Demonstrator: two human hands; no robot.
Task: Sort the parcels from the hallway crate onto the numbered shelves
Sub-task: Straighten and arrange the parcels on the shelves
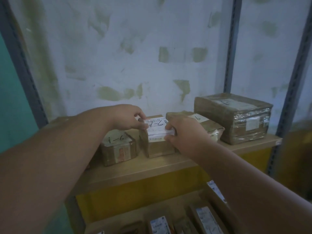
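Both hands' grip pinched the box (157, 137) on the shelf (152, 168): left hand (130, 118) at 10 o'clock, right hand (184, 132) at 3; crowded between neighbours, it risked nudging them off.

Four parcels stand in a row on the shelf (168, 168), against the wall (135, 48). Farthest left is the small parcel (118, 149); just right of it stands the middle parcel (158, 142), with the left hand (130, 118) on its left top edge and the right hand (185, 132) on its right edge. Behind the right hand lies the flat parcel (207, 125), touching the large parcel (236, 117) at the far right. Below the shelf, more parcels (207, 218) stand on a lower level.
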